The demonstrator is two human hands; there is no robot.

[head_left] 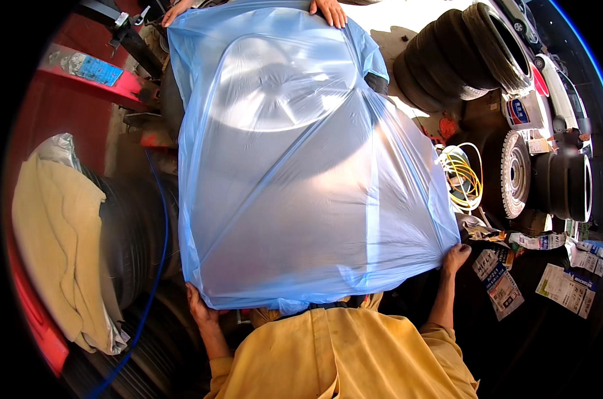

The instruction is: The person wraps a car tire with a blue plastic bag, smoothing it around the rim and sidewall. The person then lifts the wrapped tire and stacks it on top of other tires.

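Blue sheet (281, 233) spread between two people. Left hand (203, 306): fingers clamped on near-left corner; right hand (455, 258): clamped on near-right corner. Co-worker's hands (329, 11) at far edge, presumably keeping it stretched.

Plastic sheet (281, 213) (glossy, wrinkled)

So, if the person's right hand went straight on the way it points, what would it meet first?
The blue sheet, whose edge the right hand grips. Beyond that, the line seems to run toward the yellow coil, though depth is unclear.
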